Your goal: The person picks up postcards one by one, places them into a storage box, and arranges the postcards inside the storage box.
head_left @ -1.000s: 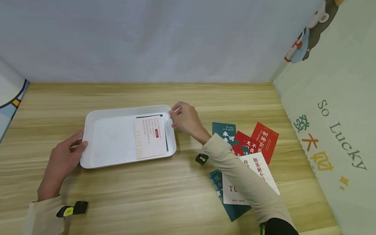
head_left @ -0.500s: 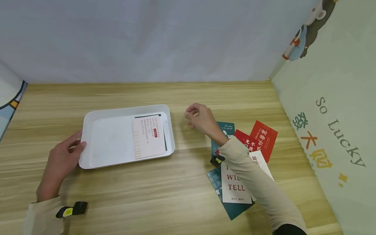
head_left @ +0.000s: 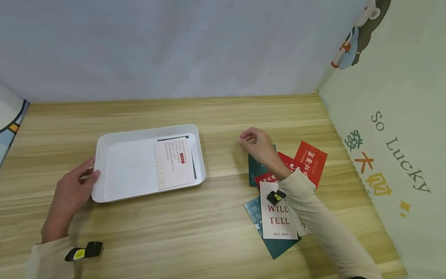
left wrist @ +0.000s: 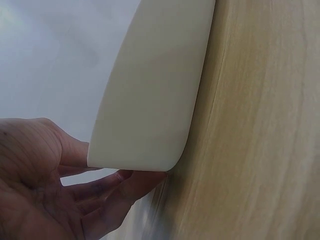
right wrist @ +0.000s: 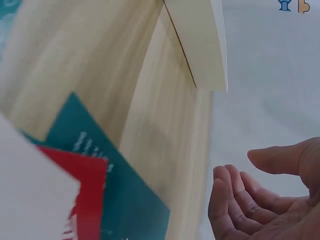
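Light wood-grained boards make up the bench, their streaks running from side to side. Behind it hangs a plain grey-white cloth, softly creased, and along the right stands a pale green wall printed with "So Lucky" lettering, large coloured characters and, higher up, a cartoon figure. At the far left edge a white and blue patterned panel shows.

On the left half of the bench lies a white tray, slightly askew. Its right part holds a pale card, printed side up, with a dark edge peeping out from under it. The left hand pinches the tray's left end, thumb at the rim and fingers beneath the corner.

Well apart from the tray, the right hand is near the upper end of a loose pile of green, red and white cards; its fingers are loosely bent, with the thumb apart from them. Beige sleeves cover both forearms.
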The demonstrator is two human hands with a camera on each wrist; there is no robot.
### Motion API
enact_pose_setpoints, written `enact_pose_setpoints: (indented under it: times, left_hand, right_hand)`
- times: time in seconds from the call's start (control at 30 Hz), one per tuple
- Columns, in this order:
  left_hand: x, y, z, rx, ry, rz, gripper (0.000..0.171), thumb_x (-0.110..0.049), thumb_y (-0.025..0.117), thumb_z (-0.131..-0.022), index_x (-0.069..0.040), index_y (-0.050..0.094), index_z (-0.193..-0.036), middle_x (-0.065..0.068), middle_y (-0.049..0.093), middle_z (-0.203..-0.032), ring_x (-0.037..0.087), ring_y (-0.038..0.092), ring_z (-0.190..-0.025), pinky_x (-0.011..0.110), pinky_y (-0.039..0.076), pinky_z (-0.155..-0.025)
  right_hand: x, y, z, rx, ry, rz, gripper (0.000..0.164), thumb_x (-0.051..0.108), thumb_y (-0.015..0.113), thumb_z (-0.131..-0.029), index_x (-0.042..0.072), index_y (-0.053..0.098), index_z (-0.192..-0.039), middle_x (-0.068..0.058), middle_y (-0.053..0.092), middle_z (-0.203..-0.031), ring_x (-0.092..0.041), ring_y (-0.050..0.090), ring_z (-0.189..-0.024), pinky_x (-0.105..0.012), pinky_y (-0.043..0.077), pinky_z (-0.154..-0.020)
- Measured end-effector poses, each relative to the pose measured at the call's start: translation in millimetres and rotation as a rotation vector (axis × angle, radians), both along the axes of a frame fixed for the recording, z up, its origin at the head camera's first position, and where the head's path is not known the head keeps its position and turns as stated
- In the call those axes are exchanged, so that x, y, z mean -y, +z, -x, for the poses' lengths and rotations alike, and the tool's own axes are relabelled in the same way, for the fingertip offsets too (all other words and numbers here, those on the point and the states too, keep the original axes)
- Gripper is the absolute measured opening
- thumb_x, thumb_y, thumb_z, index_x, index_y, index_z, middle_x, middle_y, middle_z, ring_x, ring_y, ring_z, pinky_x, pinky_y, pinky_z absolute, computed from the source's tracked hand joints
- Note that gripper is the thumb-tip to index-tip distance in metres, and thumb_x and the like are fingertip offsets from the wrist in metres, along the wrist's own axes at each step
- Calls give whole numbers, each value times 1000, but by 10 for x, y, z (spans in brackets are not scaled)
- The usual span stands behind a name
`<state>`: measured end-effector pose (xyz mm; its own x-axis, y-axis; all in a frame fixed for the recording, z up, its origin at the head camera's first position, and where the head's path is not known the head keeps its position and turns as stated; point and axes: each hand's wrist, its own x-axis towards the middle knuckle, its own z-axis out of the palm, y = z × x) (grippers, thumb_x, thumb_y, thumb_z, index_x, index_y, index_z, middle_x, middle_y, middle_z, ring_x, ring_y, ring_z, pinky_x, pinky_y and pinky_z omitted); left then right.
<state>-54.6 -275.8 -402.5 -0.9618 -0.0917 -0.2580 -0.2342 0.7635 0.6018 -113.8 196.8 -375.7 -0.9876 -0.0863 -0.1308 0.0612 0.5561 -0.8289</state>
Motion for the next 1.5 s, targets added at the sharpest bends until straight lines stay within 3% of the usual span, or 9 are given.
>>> enact_pose_setpoints:
  times: [0.2, 0.4, 0.67, 0.9, 1.07, 1.5]
  left_hand:
    - [26, -20, -8, 11, 2, -3, 58, -25, 41, -113, 0, 27, -163, 44, 41, -151, 65, 48, -130, 70, 48, -99]
    - [38, -9, -26, 20, 19, 6, 58, -25, 41, -113, -1, 26, -163, 44, 40, -151, 65, 48, -130, 70, 48, -99]
    - [48, -21, -29, 12, 16, 10, 58, -24, 42, -113, 0, 26, -163, 44, 40, -151, 66, 48, -130, 70, 48, -99]
    - [49, -29, -21, 1, 10, 13, 58, -24, 42, -113, -1, 27, -163, 44, 42, -149, 66, 49, -128, 69, 49, -97]
    - [34, -10, -20, 2, 14, 19, 58, -24, 43, -113, -1, 27, -163, 44, 42, -149, 66, 49, -128, 69, 49, -97]
    - [-9, 1, 4, 26, 15, 19, 59, -26, 41, -113, -3, 23, -165, 44, 40, -150, 65, 47, -130, 70, 48, -99]
  right_hand:
    - [-230, -39, -143, 10, -26, -11, 29, 11, 65, -102, -8, 64, -124, -23, 68, -117, -37, 67, -109, -43, 56, -94]
    - [-420, -37, -273, 84, -9, -73, 38, 13, 71, -100, -7, 59, -130, -23, 66, -120, -38, 65, -113, -47, 56, -98]
    - [-579, -23, -392, 200, 44, -162, 57, 18, 80, -93, -7, 54, -137, -27, 59, -138, -42, 57, -123, -52, 51, -106]
    - [-684, -22, -467, 226, 91, -275, 64, 20, 85, -88, -10, 53, -134, -28, 56, -129, -40, 51, -115, -49, 52, -99]
    - [-746, -61, -531, 245, 64, -350, 66, 20, 88, -84, -9, 53, -131, -27, 55, -127, -41, 53, -115, -44, 59, -88]
    - [-829, -160, -597, 256, -2, -404, 66, 21, 91, -79, -7, 54, -124, -24, 52, -126, -41, 55, -115, -40, 63, -81]
